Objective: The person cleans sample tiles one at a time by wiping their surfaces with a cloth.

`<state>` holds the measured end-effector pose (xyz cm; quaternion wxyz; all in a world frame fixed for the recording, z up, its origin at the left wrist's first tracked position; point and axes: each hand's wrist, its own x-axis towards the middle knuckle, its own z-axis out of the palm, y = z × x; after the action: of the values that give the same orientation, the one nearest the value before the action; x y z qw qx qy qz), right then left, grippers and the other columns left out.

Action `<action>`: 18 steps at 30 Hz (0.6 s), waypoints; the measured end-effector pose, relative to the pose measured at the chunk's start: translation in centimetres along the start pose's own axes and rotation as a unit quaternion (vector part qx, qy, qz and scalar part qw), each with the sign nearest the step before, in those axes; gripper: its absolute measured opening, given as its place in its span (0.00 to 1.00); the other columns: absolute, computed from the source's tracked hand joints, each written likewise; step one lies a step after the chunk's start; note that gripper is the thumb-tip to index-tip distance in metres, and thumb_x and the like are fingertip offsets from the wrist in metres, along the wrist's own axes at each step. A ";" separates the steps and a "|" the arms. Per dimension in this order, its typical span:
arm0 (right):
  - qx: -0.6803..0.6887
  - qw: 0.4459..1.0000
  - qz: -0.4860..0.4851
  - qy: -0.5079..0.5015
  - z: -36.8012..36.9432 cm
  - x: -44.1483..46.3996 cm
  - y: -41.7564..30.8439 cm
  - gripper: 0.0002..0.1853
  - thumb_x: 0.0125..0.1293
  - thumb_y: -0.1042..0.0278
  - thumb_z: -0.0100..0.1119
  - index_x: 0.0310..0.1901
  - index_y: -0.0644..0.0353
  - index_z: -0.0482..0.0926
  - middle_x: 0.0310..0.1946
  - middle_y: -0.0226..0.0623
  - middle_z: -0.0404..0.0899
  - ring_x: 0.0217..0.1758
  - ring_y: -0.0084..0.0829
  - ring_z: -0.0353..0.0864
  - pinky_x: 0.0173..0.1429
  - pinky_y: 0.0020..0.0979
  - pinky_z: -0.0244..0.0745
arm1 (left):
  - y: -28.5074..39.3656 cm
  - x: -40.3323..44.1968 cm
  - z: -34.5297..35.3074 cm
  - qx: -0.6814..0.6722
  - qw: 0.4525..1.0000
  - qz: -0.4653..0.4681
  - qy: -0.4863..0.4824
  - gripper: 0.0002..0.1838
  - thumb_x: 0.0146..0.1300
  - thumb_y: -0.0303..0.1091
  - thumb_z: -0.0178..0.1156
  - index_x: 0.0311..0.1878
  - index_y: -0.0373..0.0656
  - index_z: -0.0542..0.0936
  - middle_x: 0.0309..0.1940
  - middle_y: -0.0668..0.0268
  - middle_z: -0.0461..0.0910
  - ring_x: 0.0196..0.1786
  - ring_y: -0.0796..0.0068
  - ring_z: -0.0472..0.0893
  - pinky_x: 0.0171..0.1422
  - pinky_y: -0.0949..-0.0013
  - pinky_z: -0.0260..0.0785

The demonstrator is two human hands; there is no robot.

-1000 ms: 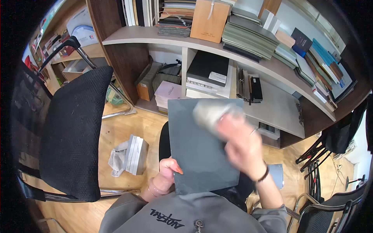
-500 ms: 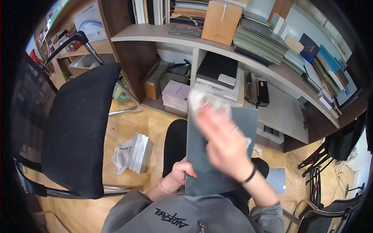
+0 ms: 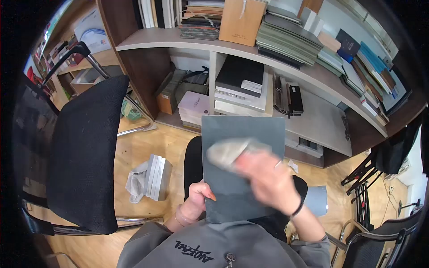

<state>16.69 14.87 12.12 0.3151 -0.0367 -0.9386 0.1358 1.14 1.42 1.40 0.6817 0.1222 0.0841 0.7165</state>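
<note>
A flat dark grey board (image 3: 237,192), perhaps a folder or book cover, rests upright and tilted on my lap. My left hand (image 3: 200,194) grips its lower left edge, thumb on the front face. Across the board's middle, my right hand (image 3: 270,178) presses a pale cloth (image 3: 228,152) to the surface; both are smeared by motion. Because of the blur, the right fingers are only partly clear, but they are closed on the cloth.
Ahead stands a shelf unit (image 3: 178,40) with stacked folders (image 3: 290,40) and boxes. A black chair (image 3: 87,156) is on the left. On the floor lie silver-grey box-like items (image 3: 157,177) beside a grey cloth (image 3: 136,182). Folded black chairs (image 3: 380,156) stand at right.
My right hand and the cloth have moved from the board's upper edge down to its middle. My left hand keeps its grip on the left edge, and the view has shifted slightly.
</note>
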 end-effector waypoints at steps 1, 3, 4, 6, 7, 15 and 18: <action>-0.003 1.000 0.007 0.001 -0.8 -0.1 0.9 0.29 0.43 0.86 0.51 0.52 0.61 0.80 0.55 0.46 0.77 0.58 0.48 0.76 0.62 0.39 0.71 | -0.3 -0.1 -0.3 -0.082 0.993 0.007 -0.085 0.40 0.33 0.28 0.46 0.59 0.29 0.70 0.54 0.48 0.75 0.56 0.56 0.76 0.63 0.62 0.68; -0.073 0.982 0.133 0.112 -3.0 0.3 3.3 0.25 0.47 0.84 0.52 0.50 0.62 0.80 0.54 0.47 0.78 0.54 0.49 0.78 0.59 0.37 0.72 | -0.4 -0.4 -0.7 -0.052 0.998 -0.029 0.001 0.33 0.33 0.28 0.46 0.51 0.30 0.73 0.49 0.48 0.77 0.52 0.55 0.77 0.60 0.61 0.70; -0.083 0.980 0.138 0.119 -3.5 -0.5 3.2 0.25 0.47 0.84 0.52 0.50 0.62 0.80 0.54 0.47 0.78 0.54 0.49 0.78 0.59 0.37 0.72 | -0.2 -0.4 -0.8 -0.015 0.995 -0.054 0.085 0.28 0.33 0.28 0.46 0.43 0.30 0.77 0.44 0.48 0.79 0.48 0.55 0.79 0.56 0.61 0.72; 0.034 0.980 0.174 0.086 -4.1 -3.1 2.1 0.23 0.49 0.85 0.50 0.49 0.63 0.80 0.55 0.46 0.77 0.57 0.46 0.77 0.60 0.36 0.72 | -0.4 -0.3 -2.5 0.026 0.983 -0.086 0.159 0.23 0.33 0.28 0.46 0.36 0.31 0.80 0.39 0.49 0.81 0.43 0.54 0.80 0.53 0.61 0.74; 0.095 0.974 0.192 0.070 -4.3 -4.6 1.6 0.22 0.50 0.85 0.50 0.48 0.64 0.81 0.56 0.46 0.77 0.58 0.45 0.77 0.61 0.36 0.71 | -1.0 -0.5 -5.7 0.047 0.982 -0.069 0.168 0.25 0.33 0.29 0.46 0.38 0.29 0.79 0.40 0.48 0.81 0.43 0.52 0.80 0.53 0.58 0.74; 0.530 0.511 0.492 0.464 -3.5 -20.6 3.0 0.22 0.62 0.70 0.53 0.58 0.68 0.71 0.50 0.41 0.79 0.52 0.31 0.78 0.58 0.31 0.71 | -5.4 9.8 0.0 0.145 0.924 -0.175 0.307 0.06 0.35 0.32 0.49 0.13 0.40 0.70 0.16 0.57 0.73 0.25 0.62 0.75 0.35 0.63 0.73; 0.517 0.521 0.524 0.431 -3.9 -21.8 3.4 0.22 0.63 0.66 0.59 0.57 0.66 0.71 0.46 0.37 0.79 0.47 0.27 0.78 0.54 0.28 0.71 | -9.1 15.1 2.2 0.119 0.929 -0.227 0.268 0.06 0.36 0.32 0.49 0.14 0.40 0.71 0.17 0.59 0.73 0.24 0.62 0.74 0.34 0.65 0.72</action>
<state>36.45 15.68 1.46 0.5168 -0.4066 -0.2638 0.7057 9.85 16.88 1.81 0.7588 -0.0164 0.3739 0.5330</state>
